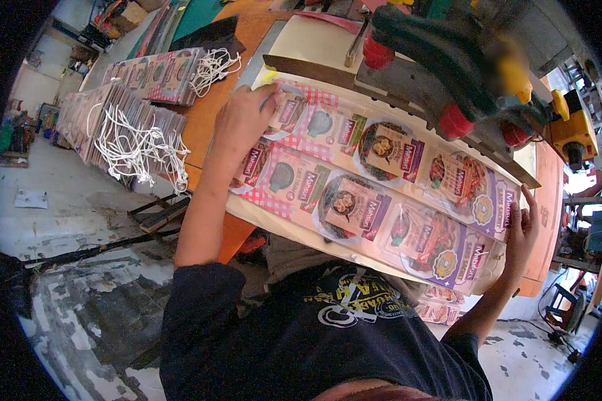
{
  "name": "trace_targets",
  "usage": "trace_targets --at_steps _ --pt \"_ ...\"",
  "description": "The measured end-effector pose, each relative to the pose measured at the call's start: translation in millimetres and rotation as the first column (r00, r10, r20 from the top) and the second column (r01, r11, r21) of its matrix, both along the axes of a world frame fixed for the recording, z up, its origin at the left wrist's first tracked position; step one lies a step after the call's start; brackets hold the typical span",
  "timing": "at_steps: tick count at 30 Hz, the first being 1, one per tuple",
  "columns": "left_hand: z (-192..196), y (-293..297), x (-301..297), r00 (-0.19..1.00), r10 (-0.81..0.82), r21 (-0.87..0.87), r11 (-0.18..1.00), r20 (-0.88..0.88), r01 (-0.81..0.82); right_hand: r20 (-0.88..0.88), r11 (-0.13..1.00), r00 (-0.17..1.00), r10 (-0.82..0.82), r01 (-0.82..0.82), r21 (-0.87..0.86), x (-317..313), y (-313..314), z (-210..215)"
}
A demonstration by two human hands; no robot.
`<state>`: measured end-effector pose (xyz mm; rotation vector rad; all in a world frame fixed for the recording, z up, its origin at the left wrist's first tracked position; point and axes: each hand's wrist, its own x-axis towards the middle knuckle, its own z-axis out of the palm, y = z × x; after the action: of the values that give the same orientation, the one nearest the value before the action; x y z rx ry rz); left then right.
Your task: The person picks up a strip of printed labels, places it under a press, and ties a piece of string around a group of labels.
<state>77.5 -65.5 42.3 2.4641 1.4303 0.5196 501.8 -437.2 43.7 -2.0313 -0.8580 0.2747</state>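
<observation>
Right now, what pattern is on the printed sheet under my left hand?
Red-and-white checks on the printed sheet near the left hand; head view.

Blocked ahead: I see the grey machine point(441, 73) with red knobs pressing close over the printed sheet point(374, 194).
Open left: bare orange tabletop point(204, 127) before the stringed card stacks point(137, 127).

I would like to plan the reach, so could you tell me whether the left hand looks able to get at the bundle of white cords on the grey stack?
Probably yes. The left hand lies flat on the printed sheet; the white cords lie farther left, with only bare orange table between them.
</observation>
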Motion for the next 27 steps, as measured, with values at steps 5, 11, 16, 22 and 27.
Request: trace_targets --at_steps 5,11,16,22,27 --pt "9.2 -2.6 3.2 0.996 0.032 -0.026 0.999 -0.086 -0.034 0.078 0.997 0.996 -0.050 0.055 -0.057 -3.0 3.7 -3.1" --pt "16.9 -10.0 8.5 0.988 0.032 0.036 0.999 -0.148 -0.027 0.108 0.995 0.990 -0.092 0.096 -0.040 -4.3 4.0 -13.9" --pt "5.7 -5.6 0.9 1.000 -0.015 0.053 0.998 -0.005 0.015 0.105 0.994 0.989 -0.108 0.110 -0.013 -8.9 8.4 -14.5" --pt "4.8 -5.5 -4.2 0.999 0.004 -0.018 1.000 0.037 -0.003 0.045 0.988 0.988 -0.150 0.151 -0.021 -19.6 17.1 -7.9" --pt "1.2 -0.6 -6.9 0.999 0.024 -0.044 0.999 0.027 -0.022 -0.019 0.983 0.983 -0.182 0.182 0.011 -32.0 22.7 -3.1"
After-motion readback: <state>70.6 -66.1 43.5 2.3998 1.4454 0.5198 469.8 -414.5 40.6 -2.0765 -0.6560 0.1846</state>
